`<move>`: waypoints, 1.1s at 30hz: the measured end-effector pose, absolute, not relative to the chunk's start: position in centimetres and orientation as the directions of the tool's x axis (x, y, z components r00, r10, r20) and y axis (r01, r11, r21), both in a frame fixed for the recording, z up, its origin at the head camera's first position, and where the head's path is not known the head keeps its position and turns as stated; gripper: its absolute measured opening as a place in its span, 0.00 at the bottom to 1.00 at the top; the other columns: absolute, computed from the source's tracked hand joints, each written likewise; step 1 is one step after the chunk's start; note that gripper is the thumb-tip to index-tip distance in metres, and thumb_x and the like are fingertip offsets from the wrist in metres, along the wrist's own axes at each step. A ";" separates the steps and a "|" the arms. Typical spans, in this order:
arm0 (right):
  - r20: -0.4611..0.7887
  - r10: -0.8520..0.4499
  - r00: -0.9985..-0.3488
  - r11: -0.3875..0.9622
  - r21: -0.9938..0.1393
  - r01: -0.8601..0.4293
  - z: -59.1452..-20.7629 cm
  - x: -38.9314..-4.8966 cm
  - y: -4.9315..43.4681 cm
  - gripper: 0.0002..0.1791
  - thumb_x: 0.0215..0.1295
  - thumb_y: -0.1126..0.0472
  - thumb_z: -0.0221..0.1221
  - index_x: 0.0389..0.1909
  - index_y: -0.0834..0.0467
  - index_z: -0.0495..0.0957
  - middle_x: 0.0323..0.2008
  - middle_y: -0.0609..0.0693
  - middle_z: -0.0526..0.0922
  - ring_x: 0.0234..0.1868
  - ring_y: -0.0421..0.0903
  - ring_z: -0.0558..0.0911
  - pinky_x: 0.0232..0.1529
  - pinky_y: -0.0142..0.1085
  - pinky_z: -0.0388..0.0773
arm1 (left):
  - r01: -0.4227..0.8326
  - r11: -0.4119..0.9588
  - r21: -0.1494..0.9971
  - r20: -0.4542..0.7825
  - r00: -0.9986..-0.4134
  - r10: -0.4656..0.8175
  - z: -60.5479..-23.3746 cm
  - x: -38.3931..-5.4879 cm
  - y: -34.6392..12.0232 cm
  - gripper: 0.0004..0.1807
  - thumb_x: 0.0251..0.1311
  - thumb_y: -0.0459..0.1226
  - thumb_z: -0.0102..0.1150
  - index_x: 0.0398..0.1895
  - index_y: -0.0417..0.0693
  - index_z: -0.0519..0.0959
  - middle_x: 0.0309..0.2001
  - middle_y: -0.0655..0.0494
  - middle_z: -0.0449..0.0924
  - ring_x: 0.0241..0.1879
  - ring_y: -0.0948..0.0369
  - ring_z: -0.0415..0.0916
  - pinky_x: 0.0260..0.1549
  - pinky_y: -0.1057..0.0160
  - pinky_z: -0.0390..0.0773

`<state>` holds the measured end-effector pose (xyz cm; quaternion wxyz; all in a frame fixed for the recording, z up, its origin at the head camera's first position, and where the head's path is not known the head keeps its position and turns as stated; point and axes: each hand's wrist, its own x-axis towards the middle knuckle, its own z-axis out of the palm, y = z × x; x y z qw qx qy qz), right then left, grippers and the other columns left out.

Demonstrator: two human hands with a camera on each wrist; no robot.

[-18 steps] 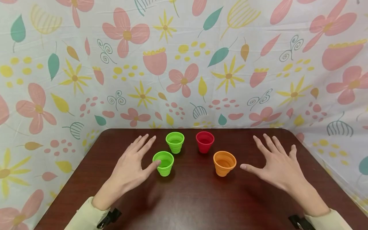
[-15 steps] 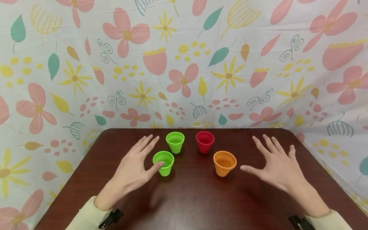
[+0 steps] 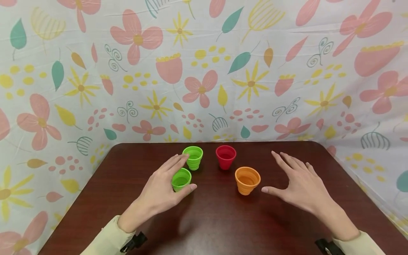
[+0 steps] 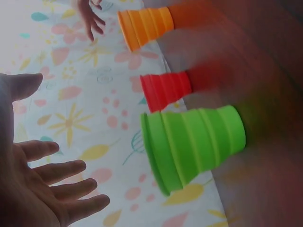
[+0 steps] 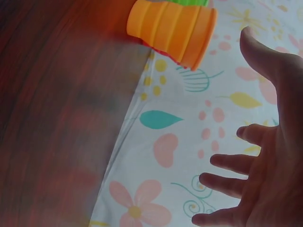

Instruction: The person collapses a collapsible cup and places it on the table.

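Note:
Four ribbed cups would exceed a plain tally, so I name each: a near green cup (image 3: 181, 178), a far green cup (image 3: 193, 158), a red cup (image 3: 225, 157) and an orange cup (image 3: 247, 180), all upright on the table. My left hand (image 3: 160, 186) hovers over the near green cup with fingers extended and thumb apart, partly covering it. To the right of the orange cup, my right hand (image 3: 301, 186) is held in the air, thumb pointing at that cup, fingers spread. Both palms hold nothing in the wrist views, where the green cup (image 4: 194, 146) and orange cup (image 5: 173, 30) appear beside the hands.
The dark brown table (image 3: 216, 226) has rounded far corners. Behind it hangs a white cloth (image 3: 204, 117) with flowers and leaves. Each wrist wears a black strap, such as the left strap (image 3: 134, 242).
My left hand has moved right, across the near green cup. My right hand has shifted slightly left with its fingers closer together. The cups stay in place on the table.

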<state>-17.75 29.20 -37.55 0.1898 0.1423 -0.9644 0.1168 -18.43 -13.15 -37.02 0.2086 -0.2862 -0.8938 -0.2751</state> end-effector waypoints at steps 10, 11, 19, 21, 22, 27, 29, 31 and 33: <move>0.349 -0.241 -0.906 0.919 -0.219 -0.329 -37.8 -17.8 28.9 0.69 0.44 0.15 0.67 0.85 0.43 0.56 0.73 0.63 0.70 0.69 0.68 0.69 0.54 0.73 0.73 | 0.645 0.633 0.429 0.511 -0.751 0.419 -38.2 -18.2 -12.0 0.45 0.59 0.56 0.75 0.79 0.58 0.70 0.75 0.64 0.69 0.75 0.62 0.64 0.68 0.50 0.73; 0.331 -0.242 -0.912 0.911 -0.247 -0.331 -37.8 -17.8 28.8 0.69 0.44 0.17 0.68 0.85 0.43 0.55 0.74 0.63 0.69 0.69 0.68 0.69 0.52 0.74 0.74 | 0.646 0.628 0.434 0.506 -0.752 0.423 -38.3 -18.2 -11.9 0.45 0.59 0.57 0.74 0.79 0.59 0.70 0.75 0.65 0.68 0.75 0.63 0.64 0.68 0.50 0.74; 0.292 -0.290 -0.911 0.792 -0.461 -0.400 -38.1 -17.9 27.7 0.66 0.44 0.24 0.75 0.84 0.42 0.58 0.75 0.59 0.69 0.69 0.64 0.72 0.61 0.68 0.73 | 0.629 0.595 0.501 0.458 -0.776 0.434 -38.7 -18.0 -10.5 0.47 0.59 0.59 0.74 0.81 0.64 0.66 0.77 0.70 0.64 0.76 0.65 0.61 0.69 0.47 0.72; 0.305 -0.300 -0.904 0.776 -0.473 -0.417 -38.2 -18.1 27.5 0.65 0.44 0.28 0.78 0.83 0.43 0.60 0.74 0.57 0.71 0.66 0.60 0.76 0.60 0.63 0.77 | 0.629 0.581 0.516 0.453 -0.776 0.439 -38.7 -18.1 -10.2 0.47 0.60 0.58 0.74 0.81 0.64 0.65 0.77 0.70 0.65 0.76 0.65 0.61 0.70 0.49 0.70; 0.313 -0.304 -0.900 0.769 -0.477 -0.426 -38.2 -18.2 27.5 0.65 0.44 0.30 0.79 0.83 0.43 0.61 0.73 0.57 0.72 0.63 0.58 0.78 0.58 0.61 0.79 | 0.629 0.574 0.524 0.450 -0.777 0.441 -38.7 -18.2 -10.1 0.47 0.60 0.58 0.73 0.81 0.64 0.65 0.77 0.69 0.65 0.76 0.65 0.60 0.71 0.49 0.70; 0.339 -0.315 -0.886 0.715 -0.529 -0.457 -38.4 -18.6 27.4 0.62 0.44 0.41 0.84 0.81 0.46 0.64 0.67 0.55 0.79 0.54 0.51 0.84 0.48 0.48 0.87 | 0.632 0.536 0.559 0.449 -0.775 0.445 -38.7 -18.6 -9.5 0.47 0.59 0.55 0.75 0.81 0.61 0.66 0.76 0.65 0.67 0.75 0.64 0.62 0.71 0.52 0.69; 0.331 -0.316 -0.889 0.686 -0.567 -0.456 -38.5 -18.7 27.4 0.60 0.45 0.43 0.85 0.80 0.47 0.66 0.65 0.56 0.79 0.53 0.52 0.85 0.46 0.46 0.88 | 0.631 0.511 0.584 0.447 -0.775 0.447 -38.8 -18.7 -9.2 0.47 0.59 0.54 0.75 0.81 0.59 0.67 0.76 0.63 0.68 0.75 0.64 0.63 0.71 0.52 0.69; 0.315 -0.316 -0.895 0.661 -0.603 -0.446 -38.5 -18.8 27.4 0.59 0.46 0.44 0.84 0.80 0.48 0.66 0.64 0.57 0.79 0.53 0.53 0.86 0.45 0.45 0.89 | 0.627 0.484 0.611 0.441 -0.777 0.449 -38.9 -18.9 -9.0 0.47 0.58 0.53 0.76 0.80 0.58 0.67 0.75 0.63 0.69 0.74 0.65 0.64 0.71 0.53 0.70; 0.302 -0.316 -0.900 0.648 -0.624 -0.437 -38.6 -19.0 27.5 0.58 0.47 0.43 0.84 0.79 0.48 0.67 0.64 0.57 0.80 0.53 0.53 0.86 0.45 0.45 0.89 | 0.620 0.465 0.632 0.433 -0.780 0.451 -39.0 -18.9 -8.6 0.47 0.58 0.52 0.77 0.80 0.57 0.68 0.75 0.62 0.70 0.73 0.65 0.65 0.71 0.52 0.70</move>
